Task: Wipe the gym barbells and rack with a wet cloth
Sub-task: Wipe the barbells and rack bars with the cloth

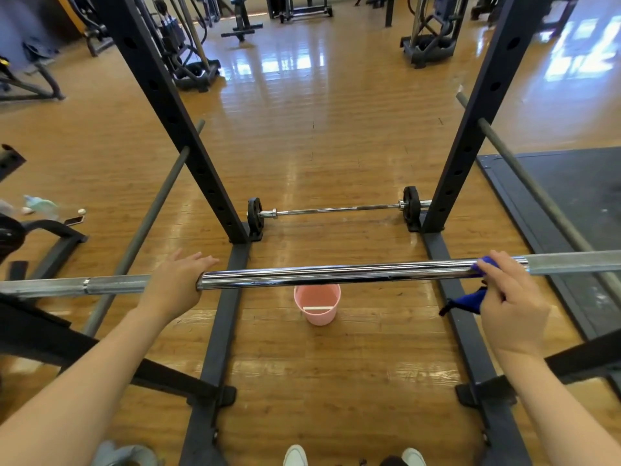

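A chrome barbell (336,275) ran horizontally across the middle of the frame, its ends passing out of the left and right edges. A blue cloth (470,299) was wrapped on the bar at centre right, with one end hanging below the bar. The right hand (510,307) gripped the cloth against the bar, its fingers (494,267) curled over the top of the bar and the cloth. The left hand (176,284) rested on the bar at centre left, fingers straight and relaxed over the top, not clenched.

The bar sat within a dark steel rack (161,105), whose two perforated uprights rose toward the upper left and upper right of the frame. The base rails of the rack ran along the floor toward the lower edge. A pink bucket (317,306) stood on the wooden floor (336,146) directly below the middle of the bar, between the base rails.

A second barbell (336,209) with small black plates lay on the floor at frame centre, between the feet of the uprights. Grey safety rods (148,223) slanted on both sides of the rack. A dark mat (571,196) covered the floor at centre right. Other gym machines (188,45) stood along the top of the frame.
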The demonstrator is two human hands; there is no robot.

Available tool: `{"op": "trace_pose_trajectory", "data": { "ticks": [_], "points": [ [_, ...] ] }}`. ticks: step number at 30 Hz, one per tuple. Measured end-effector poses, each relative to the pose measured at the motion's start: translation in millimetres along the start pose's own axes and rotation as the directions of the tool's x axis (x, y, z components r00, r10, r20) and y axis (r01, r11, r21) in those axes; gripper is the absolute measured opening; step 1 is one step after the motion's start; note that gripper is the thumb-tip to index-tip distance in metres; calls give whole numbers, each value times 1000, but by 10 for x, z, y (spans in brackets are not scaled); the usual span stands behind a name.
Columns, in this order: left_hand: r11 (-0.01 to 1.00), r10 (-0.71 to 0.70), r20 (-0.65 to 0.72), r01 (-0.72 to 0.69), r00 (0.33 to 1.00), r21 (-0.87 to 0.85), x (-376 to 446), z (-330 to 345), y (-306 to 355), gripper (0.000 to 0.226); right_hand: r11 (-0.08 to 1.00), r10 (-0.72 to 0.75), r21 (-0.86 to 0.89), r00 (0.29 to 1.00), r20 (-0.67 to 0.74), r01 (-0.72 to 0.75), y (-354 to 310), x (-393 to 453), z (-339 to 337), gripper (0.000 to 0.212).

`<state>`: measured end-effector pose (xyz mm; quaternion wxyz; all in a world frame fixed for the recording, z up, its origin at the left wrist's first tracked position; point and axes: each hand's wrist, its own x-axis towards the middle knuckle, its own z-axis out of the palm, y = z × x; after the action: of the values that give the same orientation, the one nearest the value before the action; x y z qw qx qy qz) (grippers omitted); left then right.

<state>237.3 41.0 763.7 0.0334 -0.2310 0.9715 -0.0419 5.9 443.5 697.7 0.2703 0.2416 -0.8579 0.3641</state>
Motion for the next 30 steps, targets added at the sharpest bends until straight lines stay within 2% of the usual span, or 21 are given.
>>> {"op": "trace_pose_trajectory", "data": {
  "ticks": [3,8,10,13,16,20,24,27,30],
  "points": [
    [1000,1,-11,-1,1000,8,8,62,-29,53,993,121,-5,992,-47,-121,-63,78,38,23],
    [1000,-7,-171,11,985,17,-36,178,-16,58,996,-90,30,994,58,89,-151,-9,59,36],
    [999,-29,-228,36,973,27,-78,211,5,61,995,-94,32,992,79,92,-121,6,5,37],
    [998,-5,-307,24,952,57,-63,232,-4,57,998,-58,19,995,75,57,-145,16,-12,28],
    [996,31,-220,-11,975,92,8,235,-20,64,1000,-7,18,998,55,6,-217,6,15,25],
    [998,-28,-47,31,999,63,3,91,24,60,1000,1,6,998,70,-1,-238,-30,44,28],
    [993,-88,207,71,974,92,83,-24,18,61,1000,-15,-7,995,95,16,-170,66,-3,26],
    [995,-90,248,73,965,75,91,-66,21,63,998,53,15,998,29,-53,-249,99,62,24],
    [994,-97,218,85,971,66,70,-102,74,65,992,-123,25,987,101,121,-329,-30,151,35]
  ]
}}
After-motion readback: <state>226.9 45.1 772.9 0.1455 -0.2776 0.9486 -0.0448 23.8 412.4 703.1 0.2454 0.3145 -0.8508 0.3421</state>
